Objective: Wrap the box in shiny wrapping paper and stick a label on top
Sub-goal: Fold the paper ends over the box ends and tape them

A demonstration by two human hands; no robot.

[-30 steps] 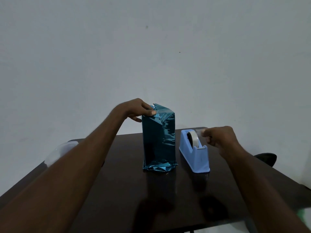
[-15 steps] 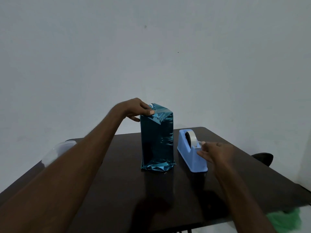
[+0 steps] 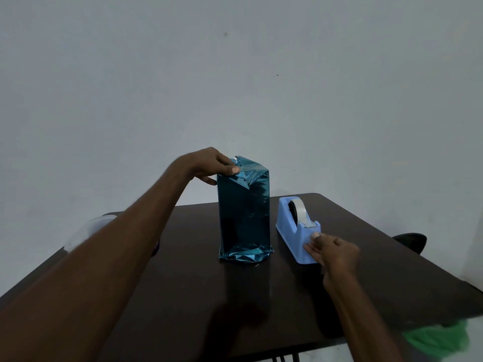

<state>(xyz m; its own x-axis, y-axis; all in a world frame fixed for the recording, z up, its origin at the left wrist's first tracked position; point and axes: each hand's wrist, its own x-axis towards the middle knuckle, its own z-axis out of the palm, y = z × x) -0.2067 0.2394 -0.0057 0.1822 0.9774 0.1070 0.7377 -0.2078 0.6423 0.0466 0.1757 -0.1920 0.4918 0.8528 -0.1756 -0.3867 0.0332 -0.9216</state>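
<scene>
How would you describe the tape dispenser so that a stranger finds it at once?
Look at the dark table. To the right of the tall box in shiny blue paper sits a low, light blue plastic tape dispenser. Unlike the glossy box, it is matte and carries a roll of clear tape.

The left hand (image 3: 209, 167) covers the far top corner of the wrapped box (image 3: 244, 212), and its fingers beyond the thumb are out of sight behind the paper. Whether the right hand (image 3: 333, 253) pinches a strip of tape cannot be told. A pale object (image 3: 86, 231) is half hidden by the left forearm. A green blur (image 3: 439, 340) is cut off at the lower right. The desk (image 3: 209, 296) runs past the bottom edge.
</scene>
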